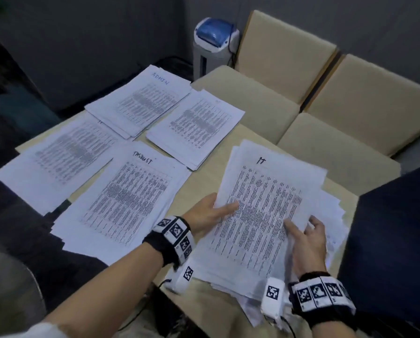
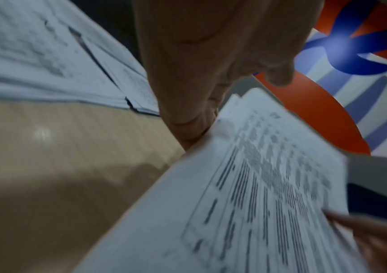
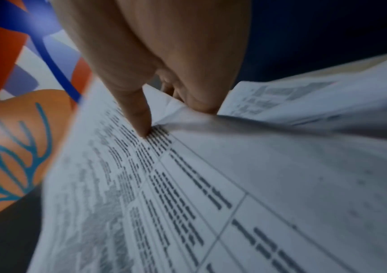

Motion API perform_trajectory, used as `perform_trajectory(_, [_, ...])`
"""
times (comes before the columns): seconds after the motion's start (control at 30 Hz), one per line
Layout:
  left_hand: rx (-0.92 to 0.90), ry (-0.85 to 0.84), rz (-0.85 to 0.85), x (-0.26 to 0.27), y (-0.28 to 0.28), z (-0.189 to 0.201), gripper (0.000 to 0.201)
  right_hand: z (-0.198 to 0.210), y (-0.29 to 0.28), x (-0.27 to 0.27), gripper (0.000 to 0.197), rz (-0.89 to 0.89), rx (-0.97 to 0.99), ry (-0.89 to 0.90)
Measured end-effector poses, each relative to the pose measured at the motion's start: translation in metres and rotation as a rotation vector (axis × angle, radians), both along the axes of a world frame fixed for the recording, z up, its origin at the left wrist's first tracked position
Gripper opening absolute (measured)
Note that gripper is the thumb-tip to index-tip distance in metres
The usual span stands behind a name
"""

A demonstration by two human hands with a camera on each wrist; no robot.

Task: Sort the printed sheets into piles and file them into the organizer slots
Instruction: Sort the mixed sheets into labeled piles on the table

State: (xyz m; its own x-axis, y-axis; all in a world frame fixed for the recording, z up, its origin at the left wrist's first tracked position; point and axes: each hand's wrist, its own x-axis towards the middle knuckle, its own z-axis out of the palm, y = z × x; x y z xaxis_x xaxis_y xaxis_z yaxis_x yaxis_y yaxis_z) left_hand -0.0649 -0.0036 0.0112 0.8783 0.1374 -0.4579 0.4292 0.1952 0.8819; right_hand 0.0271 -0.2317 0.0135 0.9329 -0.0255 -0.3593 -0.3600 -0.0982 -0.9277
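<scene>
**IT sheet held at both side edges above the unsorted stack**

A printed sheet marked "IT" [image 1: 265, 203] is held in the lower right of the head view, its long axis running from the bottom of the frame up toward the upper right. The left hand [image 1: 211, 215] is clamped on its left edge, thumb on top and fingers beneath; the right hand [image 1: 306, 237] pinches the right edge, with the index finger laid on the print, as the right wrist view confirms. Beneath the sheet lies the loose unsorted stack [image 1: 330, 215], fanned out at the right edge of the worktop [image 1: 199, 191].

Four sorted piles are spread to the left and above: the "ADMIN" pile [image 1: 140, 101] at upper centre, a pile beside it [image 1: 196, 128], a far-left pile [image 1: 55, 157] and a pile with a handwritten heading [image 1: 123, 198] just left of the left hand. Which of them takes IT sheets cannot be read. All lie on the left hand's side, so the placing would probably be carried leftward by that hand. No organizer is visible.
</scene>
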Motion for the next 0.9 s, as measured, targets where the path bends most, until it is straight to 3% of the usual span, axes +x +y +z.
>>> perform_trajectory(0.07, [0.236,-0.038,-0.070,-0.014,0.015,-0.005,0.053,0.001,0.026,0.000,0.070,0.058,0.005,-0.021])
perform_trajectory(0.13, [0.394,-0.015,0.000,-0.026,0.035,-0.002,0.045,0.003,0.052,-0.005,0.061,0.111,0.024,-0.040])
perform_trajectory(0.23, [0.441,-0.016,0.189,-0.046,0.077,0.006,0.023,0.002,0.088,-0.018,0.035,0.169,0.009,-0.082])
perform_trajectory(0.4, [0.484,-0.008,0.283,-0.089,0.166,0.005,0.020,-0.029,0.135,-0.038,0.008,0.225,0.061,0.011])
perform_trajectory(0.47, [0.484,0.001,0.331,-0.110,0.209,0.008,0.025,-0.043,0.150,-0.049,0.008,0.263,0.075,0.109])
perform_trajectory(0.6, [0.542,0.064,0.423,-0.156,0.307,0.013,0.014,-0.080,0.159,-0.073,0.008,0.368,-0.174,0.164])
perform_trajectory(0.67, [0.598,0.143,0.408,-0.179,0.360,0.011,0.010,-0.087,0.162,-0.081,0.015,0.360,-0.301,0.107])
perform_trajectory(0.77, [0.793,0.329,0.254,-0.202,0.436,-0.004,0.019,-0.082,0.175,-0.084,0.009,0.360,-0.419,0.050])
perform_trajectory(0.9, [0.931,0.507,0.147,-0.212,0.494,-0.027,0.025,-0.074,0.192,-0.086,0.006,0.409,-0.539,0.004])
